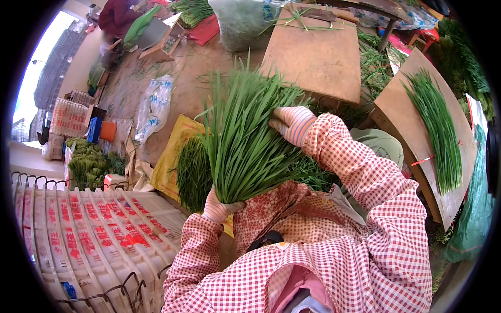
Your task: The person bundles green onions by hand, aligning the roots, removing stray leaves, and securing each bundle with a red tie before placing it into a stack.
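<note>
A big fanned bunch of garlic chives lies across my lap, long flat green leaves spreading up and to the right. My left hand, in a striped knit glove, is closed around its lower end. At the upper right side, my right hand, gloved alike, has its fingers bent round some leaves. Part of its grip is hidden by the leaves. Under and beside the bunch, more chives lie on a yellow sack. A red floral apron covers my lap.
To my right, a tied chive bundle lies on a wooden board. Ahead stands a low wooden table with a knife and loose leaves. A wrapped crate is close on my left. Clear plastic lies on the floor.
</note>
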`<action>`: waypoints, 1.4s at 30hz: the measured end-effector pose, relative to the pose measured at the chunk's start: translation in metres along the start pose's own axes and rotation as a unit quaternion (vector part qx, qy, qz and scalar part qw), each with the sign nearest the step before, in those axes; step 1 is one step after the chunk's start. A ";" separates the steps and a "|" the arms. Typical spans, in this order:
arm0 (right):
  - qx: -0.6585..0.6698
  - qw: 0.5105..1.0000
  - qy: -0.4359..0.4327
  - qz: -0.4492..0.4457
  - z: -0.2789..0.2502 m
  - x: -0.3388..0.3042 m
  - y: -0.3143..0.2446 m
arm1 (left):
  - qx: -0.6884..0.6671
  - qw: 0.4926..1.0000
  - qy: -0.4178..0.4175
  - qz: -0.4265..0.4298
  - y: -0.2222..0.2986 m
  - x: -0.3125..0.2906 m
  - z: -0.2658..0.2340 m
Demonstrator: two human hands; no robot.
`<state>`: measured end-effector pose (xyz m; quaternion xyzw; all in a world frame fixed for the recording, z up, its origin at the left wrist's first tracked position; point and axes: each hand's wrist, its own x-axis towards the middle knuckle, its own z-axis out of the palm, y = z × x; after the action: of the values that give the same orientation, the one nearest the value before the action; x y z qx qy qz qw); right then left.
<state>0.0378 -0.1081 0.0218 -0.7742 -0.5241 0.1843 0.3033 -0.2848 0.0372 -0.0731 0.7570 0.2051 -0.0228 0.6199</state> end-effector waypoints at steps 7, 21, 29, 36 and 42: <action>-0.117 0.968 0.138 0.176 -0.057 -0.002 0.086 | -0.261 0.960 0.001 -0.101 0.029 0.006 0.014; 0.056 0.986 -0.145 -0.058 -0.005 -0.089 -0.020 | -0.340 0.932 0.029 -0.126 0.029 0.005 0.016; 0.104 0.959 0.166 0.203 -0.022 -0.088 0.104 | -0.205 0.960 0.161 -0.101 0.043 -0.016 0.028; 0.324 0.891 0.105 0.300 -0.098 -0.147 0.114 | 0.394 0.880 0.237 0.117 0.068 -0.049 0.037; 0.421 0.872 0.150 0.200 -0.121 -0.163 0.113 | 0.487 0.834 0.223 0.133 0.064 -0.058 0.034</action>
<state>0.1277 -0.3220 0.0326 -0.6800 -0.1790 0.3256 0.6321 -0.3084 -0.0213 -0.0045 0.9655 0.1977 0.1320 0.1059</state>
